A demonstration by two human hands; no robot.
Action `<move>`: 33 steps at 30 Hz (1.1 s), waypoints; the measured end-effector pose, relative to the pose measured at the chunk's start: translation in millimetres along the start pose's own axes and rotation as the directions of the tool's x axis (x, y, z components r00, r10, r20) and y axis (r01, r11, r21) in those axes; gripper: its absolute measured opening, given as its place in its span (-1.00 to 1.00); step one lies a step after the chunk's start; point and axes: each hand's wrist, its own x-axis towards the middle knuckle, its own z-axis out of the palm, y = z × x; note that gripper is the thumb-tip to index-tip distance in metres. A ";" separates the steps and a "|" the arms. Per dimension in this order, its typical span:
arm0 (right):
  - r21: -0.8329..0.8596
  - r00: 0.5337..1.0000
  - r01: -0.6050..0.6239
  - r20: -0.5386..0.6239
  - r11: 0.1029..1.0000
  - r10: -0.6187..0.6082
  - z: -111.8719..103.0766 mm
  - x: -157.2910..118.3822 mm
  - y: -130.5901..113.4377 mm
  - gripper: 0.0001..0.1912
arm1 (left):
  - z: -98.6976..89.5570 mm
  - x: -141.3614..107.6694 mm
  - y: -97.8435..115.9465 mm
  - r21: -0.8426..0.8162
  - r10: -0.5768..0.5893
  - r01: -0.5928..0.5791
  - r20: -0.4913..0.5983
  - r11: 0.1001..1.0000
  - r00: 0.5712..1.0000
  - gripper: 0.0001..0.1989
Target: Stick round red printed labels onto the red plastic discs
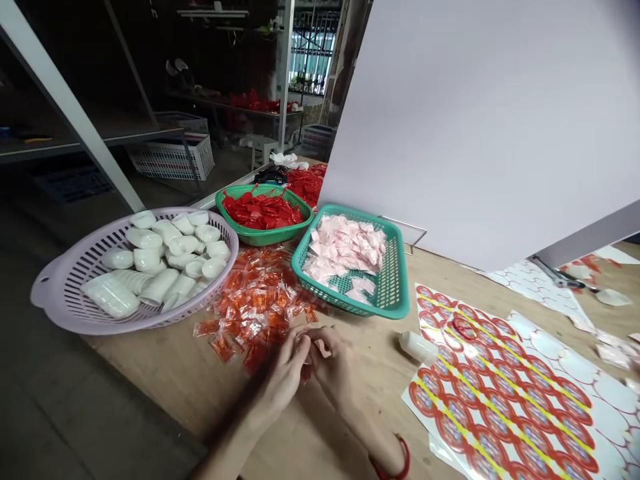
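Observation:
My left hand point(286, 375) and my right hand point(337, 371) meet at the front of the wooden table, fingers curled together. Something small and pale shows between the fingertips; what it is stays mostly hidden. Just beyond the left hand lies a heap of clear sachets with orange-red contents point(257, 300). Ahead of the right hand stands a teal basket point(400, 280) with pale pink packets point(345, 243) in it. To the right of that hand, a small white cylindrical container point(418, 347) lies on its side, touching a sheet of round red stickers point(493, 393).
At left, a lilac basket point(53, 293) holds white plastic cups point(167, 250). Behind the sachets, a green basket point(270, 237) contains red pieces. A large white panel point(465, 120) rises along the table's back. Scissors point(563, 277) and peeled sticker sheets point(535, 287) lie at far right.

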 end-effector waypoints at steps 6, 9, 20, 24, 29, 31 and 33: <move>0.260 0.997 -0.073 0.051 0.963 0.062 10.8 -2.8 0.6 -0.72 | -16.9 -7.3 -6.0 -0.155 -0.030 0.022 -0.051 0.988 0.998 -0.43; 0.329 0.952 -0.302 0.161 0.895 0.262 21.2 1.3 7.1 -0.77 | -19.6 -11.0 -8.6 -0.073 -0.002 -0.001 -0.042 0.997 0.999 -0.51; -0.153 0.924 0.153 0.373 0.976 -0.086 17.2 70.5 2.2 -0.70 | -53.7 -7.2 1.5 -0.039 0.073 -0.085 -0.246 0.996 0.966 -0.72; -0.399 0.944 0.209 0.321 0.893 -0.077 35.0 80.3 2.9 -0.72 | -53.7 -10.4 6.5 -0.127 0.001 -0.024 -0.176 0.992 0.984 -0.70; -0.215 0.957 0.180 0.266 0.960 -0.120 15.7 61.6 -9.0 -0.82 | -52.5 -8.3 7.3 -0.096 0.011 -0.033 -0.216 0.995 0.976 -0.68; -0.031 0.933 0.186 0.320 0.982 -0.166 3.9 49.9 -14.7 -0.82 | -48.6 -6.2 6.3 -0.075 0.006 -0.025 -0.237 0.997 0.971 -0.66; 0.035 0.911 0.162 0.378 0.986 -0.163 -3.0 38.7 -17.3 -0.78 | -42.6 -4.8 4.8 -0.088 0.008 -0.027 -0.210 0.996 0.978 -0.63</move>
